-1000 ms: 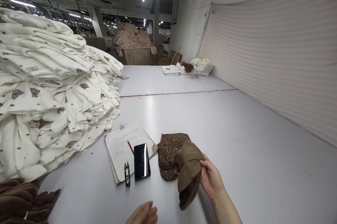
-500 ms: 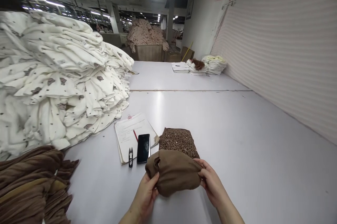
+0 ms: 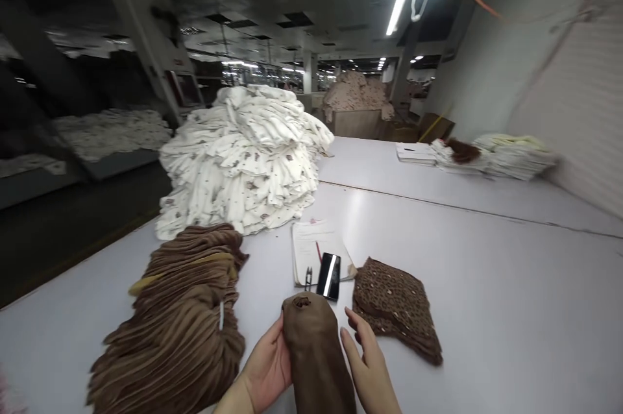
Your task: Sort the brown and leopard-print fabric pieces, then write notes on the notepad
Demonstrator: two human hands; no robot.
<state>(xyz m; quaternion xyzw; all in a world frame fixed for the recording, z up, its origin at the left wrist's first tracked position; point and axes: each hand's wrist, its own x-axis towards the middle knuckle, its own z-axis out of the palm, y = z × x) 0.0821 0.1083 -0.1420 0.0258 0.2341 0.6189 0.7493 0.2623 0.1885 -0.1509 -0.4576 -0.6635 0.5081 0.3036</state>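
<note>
A brown cloth piece (image 3: 316,349), bunched into a tube-like shape with a small puckered opening at its top end, is in front of me. My left hand (image 3: 272,359) grips its left side, some fingers hidden behind it. My right hand (image 3: 367,362) is at the cloth's right side with fingers stretched and parted. Just beyond my right hand lies a folded stack of leopard-print cloth (image 3: 396,307). Past the brown cloth are a black phone (image 3: 329,276), thread snips (image 3: 308,279) and a notebook (image 3: 306,245) with a red pencil (image 3: 318,252) on it.
A pile of brown pleated-looking fabric (image 3: 189,323) lies to the left. Behind it rises a large heap of white printed cloth (image 3: 248,167). Paper and cloth stacks (image 3: 511,154) sit at the table's far right. A seam crosses the white table (image 3: 511,297).
My view has swung left. The brown cloth has turned from lying crosswise between both hands to pointing lengthwise. My right hand has let go of its right end.
</note>
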